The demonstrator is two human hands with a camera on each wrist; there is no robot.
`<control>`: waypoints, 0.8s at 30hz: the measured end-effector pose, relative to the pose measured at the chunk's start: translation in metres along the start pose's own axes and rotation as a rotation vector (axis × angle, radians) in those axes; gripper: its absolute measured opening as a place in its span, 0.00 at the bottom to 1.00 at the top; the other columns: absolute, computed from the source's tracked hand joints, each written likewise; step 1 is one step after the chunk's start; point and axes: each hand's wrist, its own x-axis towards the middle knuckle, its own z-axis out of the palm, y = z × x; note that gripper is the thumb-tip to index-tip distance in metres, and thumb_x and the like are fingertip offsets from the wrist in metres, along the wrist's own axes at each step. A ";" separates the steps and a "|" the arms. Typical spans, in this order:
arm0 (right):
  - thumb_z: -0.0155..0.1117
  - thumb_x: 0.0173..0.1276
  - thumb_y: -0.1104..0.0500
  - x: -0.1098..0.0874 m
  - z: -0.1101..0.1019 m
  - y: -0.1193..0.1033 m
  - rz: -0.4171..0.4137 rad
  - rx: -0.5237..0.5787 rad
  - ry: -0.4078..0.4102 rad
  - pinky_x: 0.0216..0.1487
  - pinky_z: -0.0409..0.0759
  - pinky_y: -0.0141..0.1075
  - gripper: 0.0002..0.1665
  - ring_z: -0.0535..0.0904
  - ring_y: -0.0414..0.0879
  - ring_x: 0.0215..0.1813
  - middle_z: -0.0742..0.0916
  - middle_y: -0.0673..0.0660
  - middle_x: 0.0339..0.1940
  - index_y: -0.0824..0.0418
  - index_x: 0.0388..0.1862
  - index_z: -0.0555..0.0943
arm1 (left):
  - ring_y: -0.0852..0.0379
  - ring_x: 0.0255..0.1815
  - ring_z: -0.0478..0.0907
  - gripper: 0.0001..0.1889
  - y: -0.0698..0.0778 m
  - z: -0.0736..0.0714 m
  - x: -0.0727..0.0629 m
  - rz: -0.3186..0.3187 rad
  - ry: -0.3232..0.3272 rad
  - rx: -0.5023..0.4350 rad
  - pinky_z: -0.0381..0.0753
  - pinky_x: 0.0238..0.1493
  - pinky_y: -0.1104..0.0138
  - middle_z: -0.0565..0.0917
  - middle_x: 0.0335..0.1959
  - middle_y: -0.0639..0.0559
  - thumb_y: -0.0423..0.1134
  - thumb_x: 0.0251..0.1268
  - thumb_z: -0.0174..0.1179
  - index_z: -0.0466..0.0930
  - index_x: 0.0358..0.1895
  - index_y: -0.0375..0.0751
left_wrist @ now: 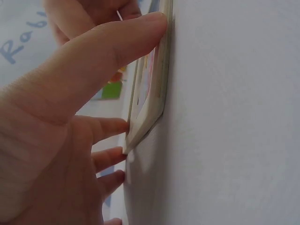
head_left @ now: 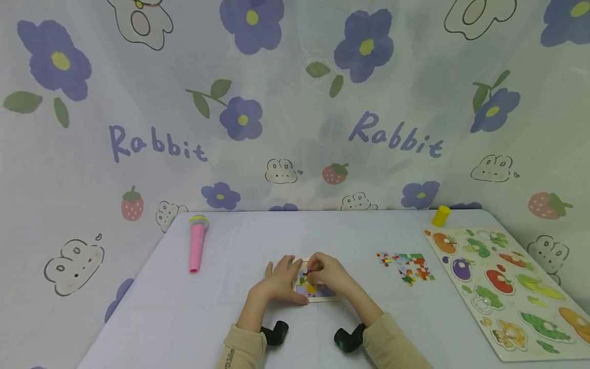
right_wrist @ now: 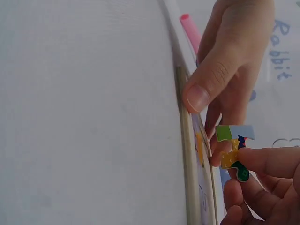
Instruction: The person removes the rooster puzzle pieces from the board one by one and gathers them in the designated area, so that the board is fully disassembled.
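My left hand (head_left: pixel 278 282) holds a small wooden puzzle tray (head_left: pixel 324 300) by its left side, thumb on the near edge, other fingers spread along the left and far edges. In the left wrist view, the thumb lies across the pale rim of the tray (left_wrist: pixel 160 89). Just above the tray, my right hand (head_left: pixel 333 274) pinches a jigsaw piece (right_wrist: pixel 228 158) between thumb and fingers. Green, light blue, yellow and dark green show on that piece. Part of a colourful picture lies inside the tray, half covered by the right hand.
Several loose jigsaw pieces (head_left: pixel 417 260) lie right of the tray. Farther right is a large vegetable peg board (head_left: pixel 510 308), with a yellow cylinder (head_left: pixel 441 216) behind it. A pink toy microphone (head_left: pixel 196 248) lies at the left. Black devices (head_left: pixel 276 333) sit by both wrists.
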 end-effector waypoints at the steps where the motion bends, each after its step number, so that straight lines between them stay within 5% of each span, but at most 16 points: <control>1: 0.65 0.56 0.67 0.000 -0.002 0.000 0.000 -0.005 0.017 0.32 0.73 0.33 0.10 0.74 0.42 0.32 0.80 0.53 0.30 0.63 0.37 0.75 | 0.40 0.71 0.47 0.50 0.000 0.000 0.000 0.001 0.001 -0.001 0.37 0.65 0.38 0.55 0.69 0.37 0.53 0.41 0.72 0.58 0.69 0.38; 12: 0.63 0.57 0.68 -0.010 -0.041 0.009 0.083 0.004 0.181 0.36 0.72 0.34 0.08 0.75 0.43 0.36 0.80 0.53 0.31 0.63 0.35 0.76 | 0.39 0.72 0.47 0.47 0.000 0.001 0.002 0.012 -0.001 0.025 0.38 0.65 0.38 0.54 0.70 0.38 0.53 0.41 0.71 0.61 0.68 0.43; 24: 0.65 0.57 0.65 -0.029 -0.085 0.028 0.142 0.016 0.231 0.34 0.72 0.36 0.14 0.76 0.44 0.35 0.82 0.56 0.32 0.66 0.41 0.75 | 0.38 0.72 0.45 0.46 -0.002 0.002 0.002 0.032 -0.010 0.029 0.37 0.65 0.37 0.54 0.71 0.40 0.53 0.42 0.71 0.61 0.68 0.43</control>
